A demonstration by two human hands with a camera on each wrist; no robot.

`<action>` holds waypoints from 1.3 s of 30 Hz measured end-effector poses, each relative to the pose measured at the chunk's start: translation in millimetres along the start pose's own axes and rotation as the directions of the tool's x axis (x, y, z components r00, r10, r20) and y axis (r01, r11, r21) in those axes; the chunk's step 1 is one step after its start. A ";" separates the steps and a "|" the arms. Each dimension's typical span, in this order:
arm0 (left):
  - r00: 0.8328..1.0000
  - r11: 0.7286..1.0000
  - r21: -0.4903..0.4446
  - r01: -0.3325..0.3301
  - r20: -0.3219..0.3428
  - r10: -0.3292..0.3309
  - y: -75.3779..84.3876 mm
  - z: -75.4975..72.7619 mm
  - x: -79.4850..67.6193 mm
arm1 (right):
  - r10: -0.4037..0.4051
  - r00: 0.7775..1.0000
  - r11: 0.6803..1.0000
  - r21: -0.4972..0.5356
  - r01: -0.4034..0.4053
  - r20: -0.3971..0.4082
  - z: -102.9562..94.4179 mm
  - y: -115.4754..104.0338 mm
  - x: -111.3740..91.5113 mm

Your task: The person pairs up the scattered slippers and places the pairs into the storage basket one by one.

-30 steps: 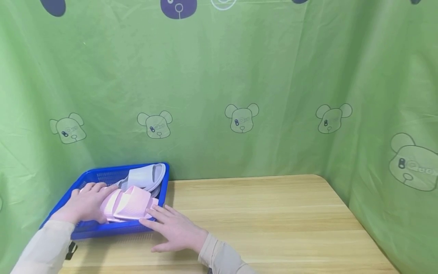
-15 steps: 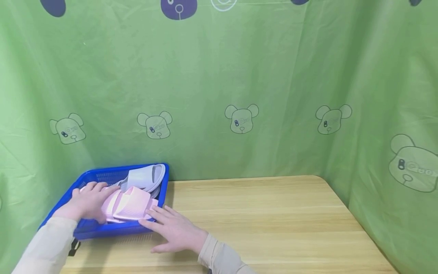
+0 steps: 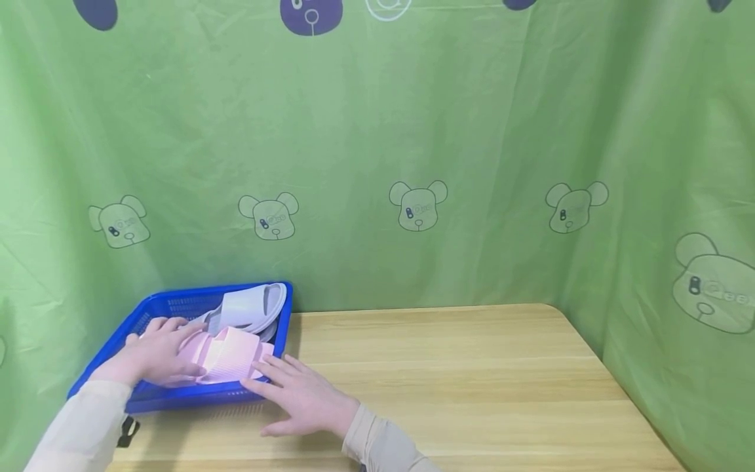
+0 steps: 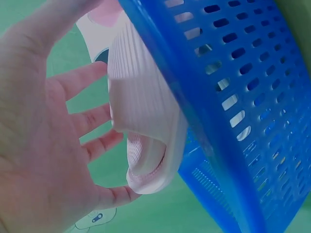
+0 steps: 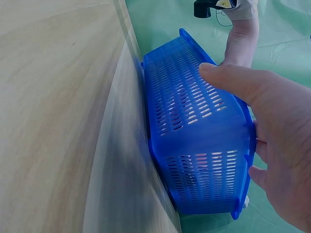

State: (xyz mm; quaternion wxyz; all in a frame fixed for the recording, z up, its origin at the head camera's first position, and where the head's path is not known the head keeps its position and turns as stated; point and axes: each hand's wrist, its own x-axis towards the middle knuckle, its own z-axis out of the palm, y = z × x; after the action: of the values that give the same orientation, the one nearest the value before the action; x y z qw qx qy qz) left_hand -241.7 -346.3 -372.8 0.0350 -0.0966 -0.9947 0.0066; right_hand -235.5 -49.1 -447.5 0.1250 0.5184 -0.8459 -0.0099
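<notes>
A blue plastic basket (image 3: 203,396) holds a pink ribbed pair of slides (image 3: 232,354) at its front and grey slides (image 3: 244,307) behind them. My left hand (image 3: 156,354) lies over the left end of the pink slides, fingers spread and thumb across them. In the left wrist view its fingertips meet a pink slide (image 4: 141,92) beside the basket rim (image 4: 194,107). My right hand (image 3: 307,396) is at the basket's front right corner, its fingers extended over the rim towards the pink slides. From the right wrist view, the thumb lies outside the basket wall (image 5: 194,121).
The wooden table (image 3: 460,380) extends to the right of the basket. Green cloth (image 3: 377,131) with bear prints hangs behind and on both sides. A small black strap (image 3: 128,432) shows below the left sleeve.
My left thumb has moved from near the front rim inward across the pink slides. The left fingers shift slightly over the slides; my right hand stays put.
</notes>
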 end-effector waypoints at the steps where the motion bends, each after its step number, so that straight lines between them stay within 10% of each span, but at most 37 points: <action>1: 1.000 1.000 0.003 0.001 -0.006 0.000 0.0 0.6 0.3 | -0.001 1.000 1.000 -0.003 0.001 -0.001 -0.3 0.1 0.0; 22: 0.983 0.999 0.005 0.045 -0.177 -0.043 -1.5 27.3 -7.7 | -0.004 1.000 1.000 0.000 0.004 -0.016 -0.6 -0.3 -0.3; 39: 0.980 0.992 -0.081 0.097 -0.165 -0.109 -5.0 44.4 -6.4 | -0.013 1.000 1.000 -0.013 0.013 -0.024 0.7 0.1 -0.1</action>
State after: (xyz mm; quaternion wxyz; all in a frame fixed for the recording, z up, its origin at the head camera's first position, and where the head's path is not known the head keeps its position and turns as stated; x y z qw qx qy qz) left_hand -239.5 -352.7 -417.5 0.1161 -0.0463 -0.9914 -0.0394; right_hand -235.7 -49.1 -448.2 0.1382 0.5231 -0.8409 -0.0099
